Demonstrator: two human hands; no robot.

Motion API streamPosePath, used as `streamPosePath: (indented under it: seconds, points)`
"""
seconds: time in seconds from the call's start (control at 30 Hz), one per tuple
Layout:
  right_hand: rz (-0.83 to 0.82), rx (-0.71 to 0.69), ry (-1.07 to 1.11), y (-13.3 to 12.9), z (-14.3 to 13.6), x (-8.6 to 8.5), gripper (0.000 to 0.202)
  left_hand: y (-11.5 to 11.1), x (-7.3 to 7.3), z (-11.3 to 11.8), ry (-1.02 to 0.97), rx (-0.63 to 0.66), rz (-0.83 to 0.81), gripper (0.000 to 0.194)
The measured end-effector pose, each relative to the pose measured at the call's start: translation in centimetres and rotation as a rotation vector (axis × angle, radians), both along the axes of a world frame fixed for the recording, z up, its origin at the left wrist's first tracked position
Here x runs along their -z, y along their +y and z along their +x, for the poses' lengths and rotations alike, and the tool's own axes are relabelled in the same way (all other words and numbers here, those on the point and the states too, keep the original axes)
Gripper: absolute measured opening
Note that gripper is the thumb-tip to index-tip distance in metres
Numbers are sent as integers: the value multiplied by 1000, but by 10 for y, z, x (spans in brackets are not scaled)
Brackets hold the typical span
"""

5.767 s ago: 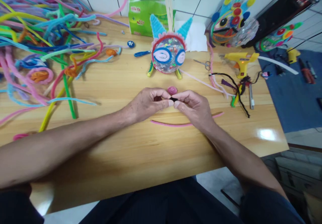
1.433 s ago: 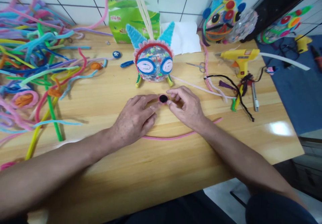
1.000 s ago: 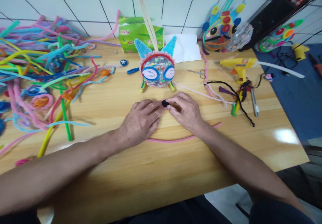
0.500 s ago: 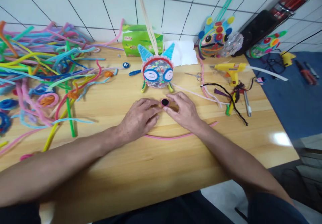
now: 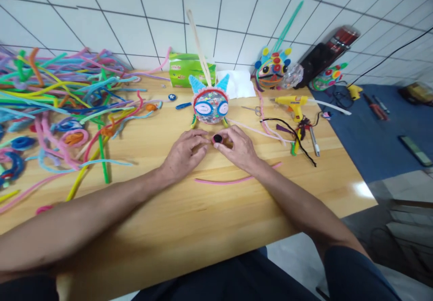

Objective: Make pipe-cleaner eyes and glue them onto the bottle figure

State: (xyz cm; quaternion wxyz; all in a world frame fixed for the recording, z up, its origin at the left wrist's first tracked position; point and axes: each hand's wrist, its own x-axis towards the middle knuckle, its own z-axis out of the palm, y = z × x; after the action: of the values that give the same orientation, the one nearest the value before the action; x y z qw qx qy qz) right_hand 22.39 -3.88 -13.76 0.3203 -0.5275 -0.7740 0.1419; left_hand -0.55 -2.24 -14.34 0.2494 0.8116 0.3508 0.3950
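A small round black piece with a pink-red rim [image 5: 217,139] is held at the middle of the table, between the thumb and forefinger of my right hand [image 5: 238,148]. Just left of it, my left hand [image 5: 186,153] has its fingers apart, the fingertips close to the rim; whether they touch it I cannot tell. Right behind my hands stands a clear ball-shaped lantern figure [image 5: 211,107] with blue ears, blue-rimmed white eyes and a pale hanging strap. A pink pipe cleaner [image 5: 223,182] lies on the table in front of my hands, partly under my right wrist.
Many pipe cleaners [image 5: 50,87] are heaped at left. A green packet [image 5: 189,76] and white paper [image 5: 237,84] lie at the wall. To the right are scissors [image 5: 255,110], a yellow glue gun [image 5: 294,105], a marker [image 5: 314,142] and another decorated figure [image 5: 270,73].
The camera view has shifted, so the table contents sit a little lower. The fingers of my left hand have drawn slightly back from the round piece, which my right hand keeps holding.
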Motion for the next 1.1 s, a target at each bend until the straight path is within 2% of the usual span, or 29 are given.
streamPosePath:
  seconds: [0.07,0.13,0.33,0.43,0.5,0.63,0.8,0.97,1.1]
  points:
    - [3,-1,5,2,2,0,35,3,1,-1,-59,-17,-40,16]
    - [-4,8,24,1,10,-7,39,6,1,-2,-92,-19,-65,16]
    - [-45,5,32,-8,55,-49,22,8,-4,-3,24,21,-86,19]
    - [-61,-19,19,-18,66,-55,18,9,-4,2,141,-7,-52,30]
    - [-50,-29,29,-26,65,-49,15,10,-3,7,215,-76,-50,37]
    - [8,-73,46,-37,54,-22,11,9,-6,20,357,-205,-43,42]
    - [127,-171,24,-42,44,6,13,11,-16,38,444,-313,-85,39]
    - [174,-238,-10,-46,45,11,11,15,-13,44,475,-314,-58,28]
    - [170,-252,-9,-45,46,9,12,16,-10,41,422,-297,-76,29]
